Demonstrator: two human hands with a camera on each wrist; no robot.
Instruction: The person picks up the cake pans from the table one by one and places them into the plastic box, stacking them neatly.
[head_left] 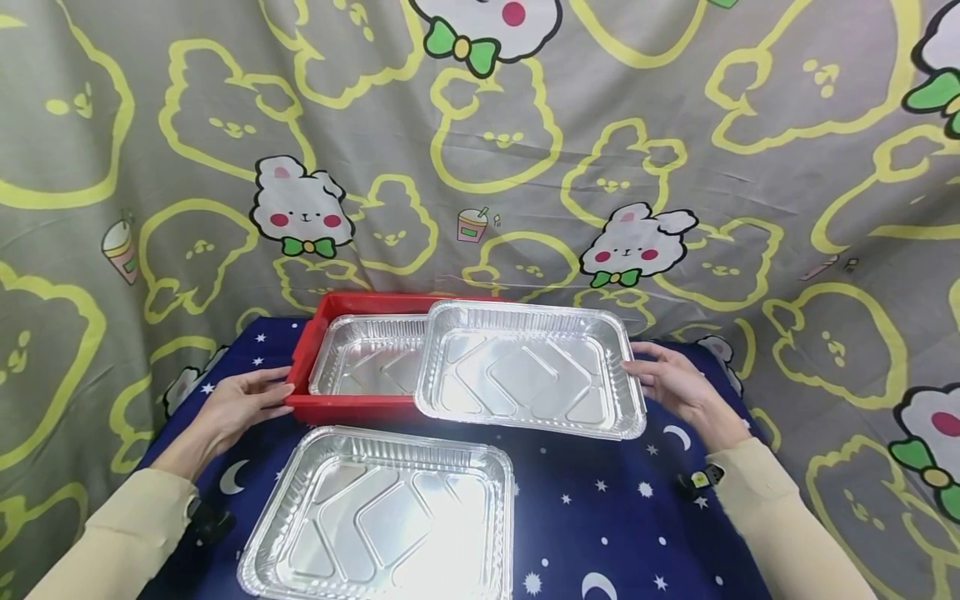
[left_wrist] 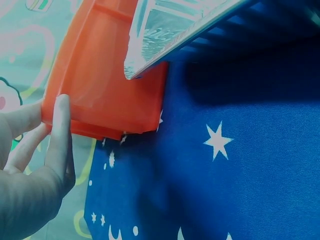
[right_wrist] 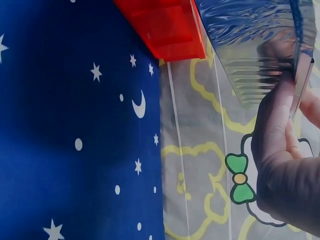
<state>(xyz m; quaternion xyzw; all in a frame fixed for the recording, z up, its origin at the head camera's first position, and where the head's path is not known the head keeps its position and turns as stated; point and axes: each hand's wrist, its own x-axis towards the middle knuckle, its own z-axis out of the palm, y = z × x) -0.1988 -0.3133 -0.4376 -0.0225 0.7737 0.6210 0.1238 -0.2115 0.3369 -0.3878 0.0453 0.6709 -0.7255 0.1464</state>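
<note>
Foil tray [head_left: 528,371] is up at the right end of the red bin [head_left: 352,408], face up, hiding that end and its corner from the head view. Whether its underside touches the bin rim: hidden.

Right hand [head_left: 678,379] has its fingers clamped on the tray's right end, at the rim. Right wrist view shows digits on both sides of the foil wall; part of the hand is cut off at the frame edge.

Left hand [head_left: 240,404] grips the bin's near left corner, fingers clamped round it. Some fingertips sit behind the red plastic in the left wrist view.

Second foil tray [head_left: 375,371] lies inside the bin, left part visible, rest covered by the held one.

Third foil tray [head_left: 390,517] is nearer the person, in front of the bin. Its near edge runs off the bottom of frame; strong glare washes out its lower right.

Left wrist view also catches a foil corner overlapping the bin; probably the third tray, but the angle is poor.

Below: worktop [head_left: 600,517] under dark blue star-and-moon cloth. Behind: grey rabbit-print curtain [head_left: 420,133], cropped at top. Pale sleeves [head_left: 787,517] on both arms, cut off by the frame.
</note>
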